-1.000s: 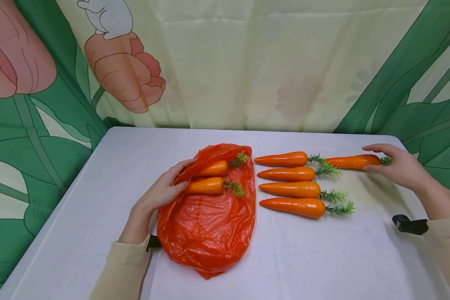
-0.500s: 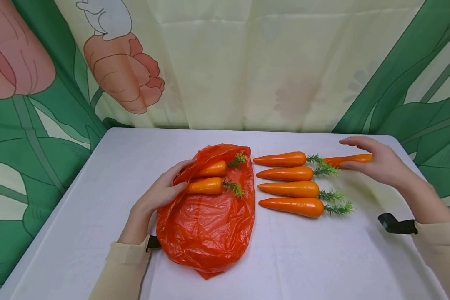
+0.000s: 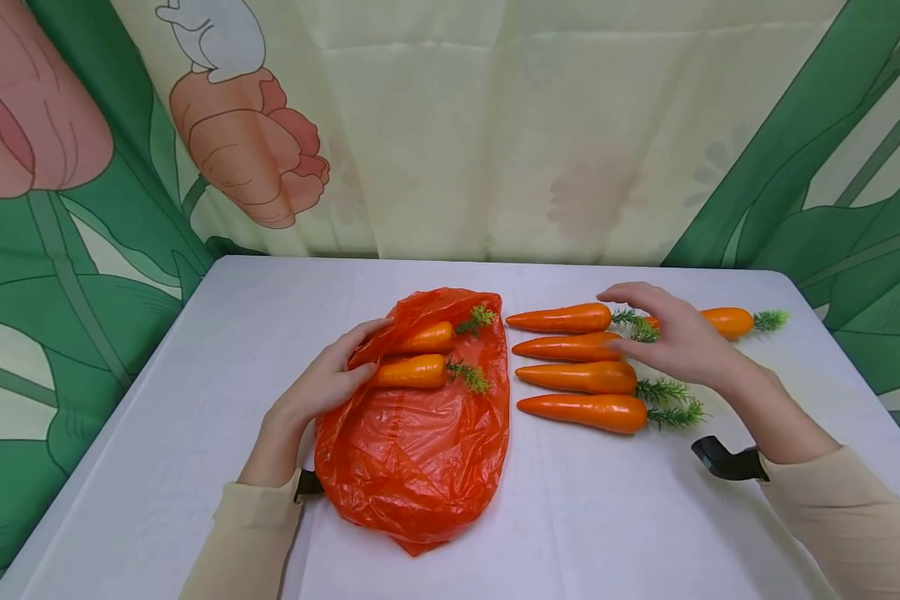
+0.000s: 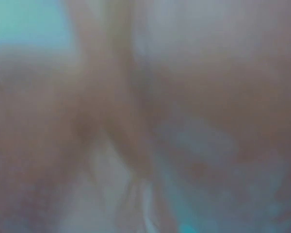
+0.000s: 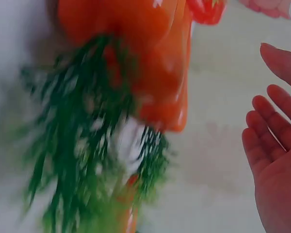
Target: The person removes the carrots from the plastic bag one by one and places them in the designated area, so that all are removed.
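Observation:
An orange-red plastic bag point(image 3: 412, 467) lies on the table with its mouth spread. Two carrots with feathery green tops sit in it, one point(image 3: 411, 372) in front of the other point(image 3: 427, 337). My left hand point(image 3: 328, 379) grips the bag's left edge, thumb on the near side. To the right of the bag several carrots point(image 3: 585, 412) lie in a stacked row, tips pointing left. Over the green tops of the rear ones hovers my right hand point(image 3: 671, 337), fingers apart and holding nothing. Behind it a further carrot point(image 3: 727, 322) is partly hidden.
A white cloth covers the table point(image 3: 157, 467). A printed curtain point(image 3: 450, 142) hangs behind its far edge. Black cameras are strapped at both wrists, the right camera point(image 3: 727, 460) low over the table. The left wrist view is too blurred to read.
My right hand has moved left from the far-right carrot to above the rear carrots of the row, uncovering that carrot's thick end. The left hand and the bag have stayed in place.

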Demonstrator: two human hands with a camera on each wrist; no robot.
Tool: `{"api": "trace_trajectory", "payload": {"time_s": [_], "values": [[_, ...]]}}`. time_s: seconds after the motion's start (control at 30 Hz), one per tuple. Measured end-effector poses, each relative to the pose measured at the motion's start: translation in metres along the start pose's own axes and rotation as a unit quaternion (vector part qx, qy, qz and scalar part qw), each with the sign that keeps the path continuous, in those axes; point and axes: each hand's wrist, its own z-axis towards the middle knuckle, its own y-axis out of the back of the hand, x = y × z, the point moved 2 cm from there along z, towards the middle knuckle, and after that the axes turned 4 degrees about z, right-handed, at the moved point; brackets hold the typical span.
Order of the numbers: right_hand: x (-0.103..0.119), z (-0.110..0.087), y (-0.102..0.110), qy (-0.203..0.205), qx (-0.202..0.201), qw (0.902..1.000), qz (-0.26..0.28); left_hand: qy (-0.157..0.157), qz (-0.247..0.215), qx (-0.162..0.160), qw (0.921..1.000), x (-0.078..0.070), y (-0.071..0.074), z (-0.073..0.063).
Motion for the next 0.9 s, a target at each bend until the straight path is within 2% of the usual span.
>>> {"api": "trace_trajectory", "payload": {"time_s": [0.4, 0.7, 0.9], "values": [[0.04, 0.031, -0.044, 0.004, 0.059, 0.9973, 0.044, 0.003, -0.009, 0.002, 1.0, -0.002, 0.0, -0.001], [0.058, 0.049, -0.072, 0.045, 0.081, 0.9891, 0.114, 0.005, -0.006, 0.0, 1.0, -0.001, -0.001, 0.0], [0.068, 0.057, -0.09, 0.056, 0.091, 0.9861, 0.127, 0.009, -0.006, 0.0, 0.9999, -0.002, 0.0, 0.0]]}}
